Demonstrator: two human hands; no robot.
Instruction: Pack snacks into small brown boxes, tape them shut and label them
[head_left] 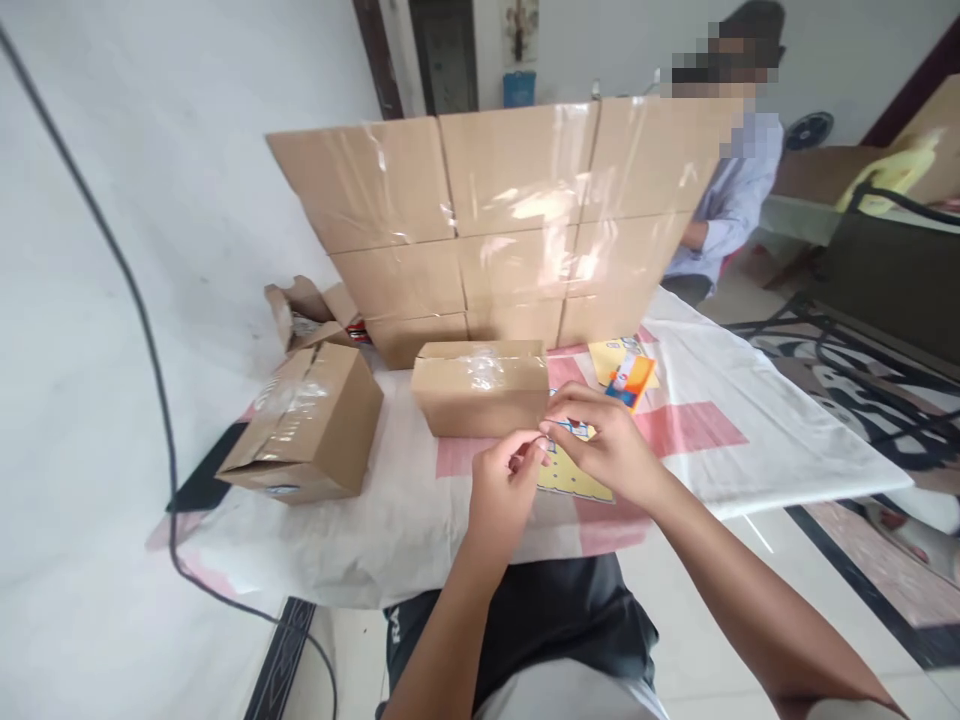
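Note:
My left hand [504, 478] and my right hand [606, 440] meet over a yellow printed card [568, 478] lying on the white and pink cloth [750, 430]. Both pinch a small thin item between their fingertips; it is too small to name. Just behind the hands sits a small taped cardboard box [480, 387]. Another yellow and orange packet [627, 372] lies to the right of that box.
A stack of taped cardboard boxes [510, 220] forms a wall at the back. A taped box [307, 425] sits at the left, an opened one [307, 312] behind it. A black cable [150, 350] runs down the left. Another person [731, 190] sits behind the stack.

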